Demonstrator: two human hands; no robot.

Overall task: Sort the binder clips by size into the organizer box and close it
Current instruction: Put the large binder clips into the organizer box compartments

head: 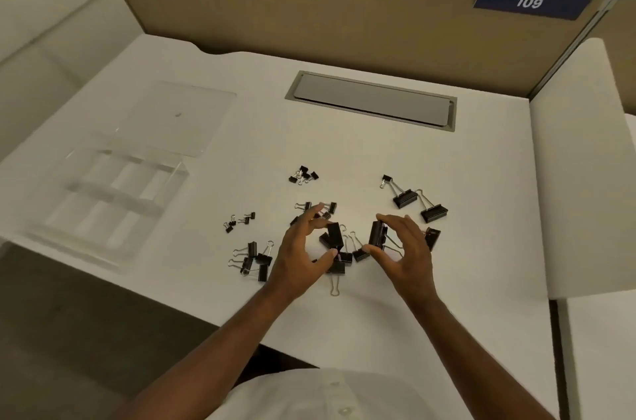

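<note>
Two bare forearms reach out from the bottom edge, with no sleeves, watch or rings showing on the left hand or the right hand. Below them lies a white button-front shirt, two small pale buttons visible down its placket

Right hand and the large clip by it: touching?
Touching. The head view shows the right hand pinching the large clip, forefinger on its top end and thumb at its bottom end.
</note>
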